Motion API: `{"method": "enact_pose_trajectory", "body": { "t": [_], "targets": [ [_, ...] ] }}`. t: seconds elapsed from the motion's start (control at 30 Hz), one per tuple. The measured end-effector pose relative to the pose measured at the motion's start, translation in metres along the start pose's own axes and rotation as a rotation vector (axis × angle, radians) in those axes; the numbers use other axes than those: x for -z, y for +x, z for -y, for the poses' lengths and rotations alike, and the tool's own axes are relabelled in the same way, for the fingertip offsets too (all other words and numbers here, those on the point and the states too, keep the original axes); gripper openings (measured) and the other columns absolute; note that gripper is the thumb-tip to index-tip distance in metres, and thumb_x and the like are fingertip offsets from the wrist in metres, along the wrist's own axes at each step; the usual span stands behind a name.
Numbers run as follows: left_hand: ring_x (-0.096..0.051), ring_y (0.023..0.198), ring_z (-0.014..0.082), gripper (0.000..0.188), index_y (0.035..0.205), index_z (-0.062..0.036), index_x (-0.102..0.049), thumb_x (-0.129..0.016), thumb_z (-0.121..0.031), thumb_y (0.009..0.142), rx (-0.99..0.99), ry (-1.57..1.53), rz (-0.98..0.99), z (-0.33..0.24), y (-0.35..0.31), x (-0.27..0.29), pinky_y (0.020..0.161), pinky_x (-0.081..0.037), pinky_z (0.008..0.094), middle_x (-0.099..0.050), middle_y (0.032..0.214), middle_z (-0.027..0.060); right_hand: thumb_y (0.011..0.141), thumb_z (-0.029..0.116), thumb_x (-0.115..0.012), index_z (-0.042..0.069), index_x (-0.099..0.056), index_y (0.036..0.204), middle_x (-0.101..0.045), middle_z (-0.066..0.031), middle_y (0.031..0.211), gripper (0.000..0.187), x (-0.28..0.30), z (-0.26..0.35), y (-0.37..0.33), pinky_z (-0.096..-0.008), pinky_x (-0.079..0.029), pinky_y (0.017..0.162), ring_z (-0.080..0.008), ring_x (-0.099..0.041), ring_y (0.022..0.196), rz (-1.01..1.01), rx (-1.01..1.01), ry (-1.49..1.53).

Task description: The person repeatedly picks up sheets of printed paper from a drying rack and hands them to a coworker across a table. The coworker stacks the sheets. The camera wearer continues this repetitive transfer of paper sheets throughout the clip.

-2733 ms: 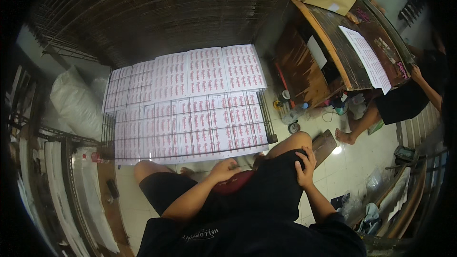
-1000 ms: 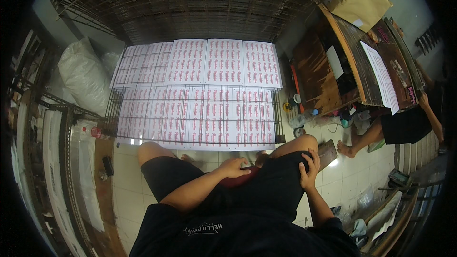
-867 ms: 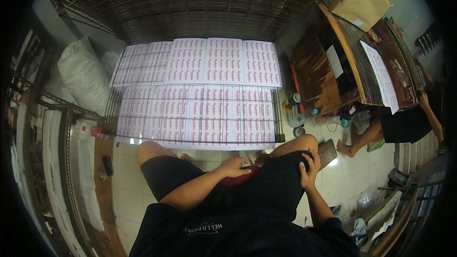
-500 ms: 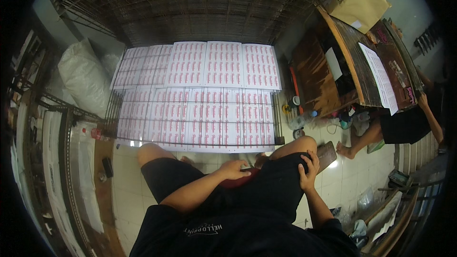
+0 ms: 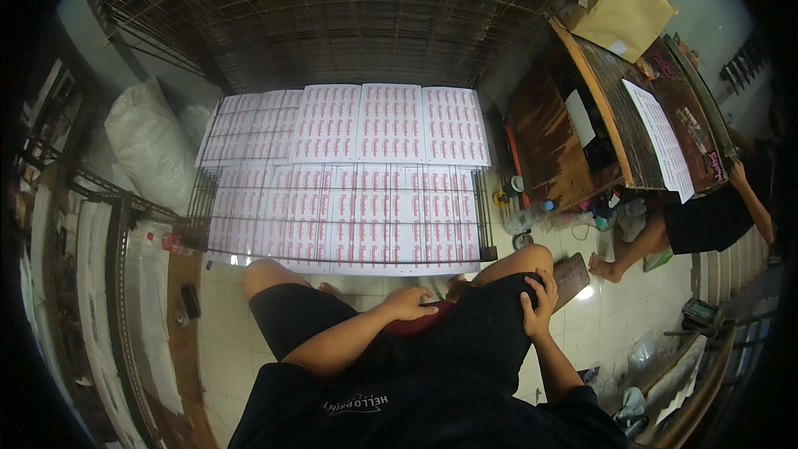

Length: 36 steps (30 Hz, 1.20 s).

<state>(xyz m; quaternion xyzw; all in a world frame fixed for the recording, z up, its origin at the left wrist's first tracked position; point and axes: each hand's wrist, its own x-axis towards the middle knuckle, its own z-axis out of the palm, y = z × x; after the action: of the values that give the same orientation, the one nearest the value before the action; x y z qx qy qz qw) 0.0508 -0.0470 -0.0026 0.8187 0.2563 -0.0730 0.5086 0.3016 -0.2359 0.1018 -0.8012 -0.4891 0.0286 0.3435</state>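
My left hand rests in my lap, its fingers loosely stretched out beside a red patch that looks like a seat, and it holds nothing. My right hand lies over my right thigh near the knee, fingers spread on the dark shorts. Beyond my knees, a wire drying rack bears white sheets printed with rows of small red lettering. They lie in overlapping rows, some beneath the wires. Neither hand touches the sheets.
More wire racks tilt up behind. On the right, a worn wooden table carries a printed sheet and a yellow package; a co-worker's hand is at its edge. A white sack stands left, bottles on the floor.
The view has tilted slightly, so the rack and sheets appear a little lower in the picture. Both my hands keep their places.
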Motion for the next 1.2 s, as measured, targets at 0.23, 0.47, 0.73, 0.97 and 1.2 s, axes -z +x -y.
{"method": "enact_pose_trajectory", "body": {
  "t": [0.23,0.47,0.73,0.97,1.2],
  "targets": [
    [-0.061,0.093,0.0317,0.060,0.114,-0.0113,-0.058,-0.062,-0.057,0.075,0.074,0.028,0.081,-0.014,-0.003,0.009,0.080,-0.047,0.0395,-0.065,0.096,0.0148,0.079,0.024,-0.060,0.008,-0.061,0.107,-0.047,-0.0139,0.129,0.032,0.002,0.002,-0.003,-0.0450,-0.022,0.104,-0.0332,-0.036,0.125,-0.003,-0.017,-0.003],
    [-0.060,0.096,0.0315,0.063,0.115,-0.0096,-0.058,-0.062,-0.058,0.075,0.071,0.029,0.103,-0.017,-0.006,0.012,0.084,-0.047,0.0388,-0.064,0.101,0.0166,0.079,0.025,-0.060,0.008,-0.062,0.106,-0.047,-0.0135,0.129,0.032,0.000,-0.004,-0.004,-0.0453,-0.022,0.104,-0.0334,-0.036,0.124,0.002,-0.020,0.005],
    [-0.061,0.095,0.0318,0.063,0.114,-0.0103,-0.059,-0.063,-0.058,0.074,0.087,0.023,0.114,-0.013,-0.004,0.009,0.082,-0.047,0.0387,-0.064,0.099,0.0169,0.080,0.027,-0.060,0.009,-0.062,0.106,-0.047,-0.0134,0.128,0.032,0.000,-0.001,-0.004,-0.0451,-0.021,0.104,-0.0331,-0.037,0.124,-0.004,-0.028,-0.006],
    [-0.061,0.089,0.0310,0.061,0.114,-0.0109,-0.058,-0.062,-0.057,0.075,0.057,0.014,0.050,-0.011,-0.004,0.007,0.078,-0.047,0.0386,-0.064,0.093,0.0156,0.078,0.027,-0.061,0.009,-0.062,0.106,-0.047,-0.0133,0.128,0.033,0.000,-0.002,-0.004,-0.0453,-0.021,0.104,-0.0332,-0.037,0.124,-0.010,-0.019,0.005],
    [-0.062,0.078,0.0289,0.060,0.111,-0.0121,-0.059,-0.062,-0.060,0.074,-0.001,0.026,0.004,-0.001,-0.001,-0.001,0.069,-0.048,0.0376,-0.063,0.082,0.0145,0.078,0.028,-0.061,0.009,-0.063,0.106,-0.048,-0.0131,0.128,0.033,0.001,-0.002,-0.005,-0.0456,-0.022,0.104,-0.0334,-0.037,0.124,-0.012,-0.022,-0.024]
  ]
}}
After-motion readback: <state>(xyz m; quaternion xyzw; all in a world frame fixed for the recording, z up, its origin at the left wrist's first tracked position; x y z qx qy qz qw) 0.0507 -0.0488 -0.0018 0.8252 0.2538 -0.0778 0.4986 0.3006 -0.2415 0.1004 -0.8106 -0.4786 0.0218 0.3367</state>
